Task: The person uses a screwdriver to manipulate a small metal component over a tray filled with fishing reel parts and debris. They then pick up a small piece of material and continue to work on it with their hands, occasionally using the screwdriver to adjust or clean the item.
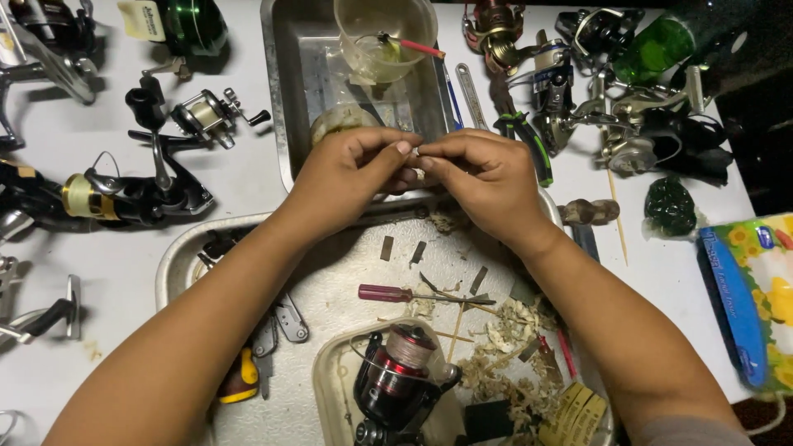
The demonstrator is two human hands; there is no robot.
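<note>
**Small metal part held between both hands above the trays**

A tiny silvery metal part (417, 152) is pinched between the fingertips of both hands, over the middle of the white tabletop (124, 264). The left hand (355, 169) is curled nearly closed, thumb and forefinger pressed on the part from the left. The right hand (483, 173) is likewise curled, its fingertips meeting the part from the right. The hands are touching each other at the fingertips.

Directly beyond the hands, toward the far edge, a rectangular steel pan (285, 99) is placed, holding a clear plastic cup (384, 37) with a red-handled brush (413, 45). Beneath the forearms a shallow oval metal tray (178, 264) is seen, scattered with shavings, and a small red-handled screwdriver (396, 293) lies in it. At the near edge a black-and-red spinning reel (396, 380) rests in a pale plastic dish (330, 372). Several further fishing reels are laid out along the left and far-right edges. A flowered tissue packet (756, 289) sits at the right edge.
</note>
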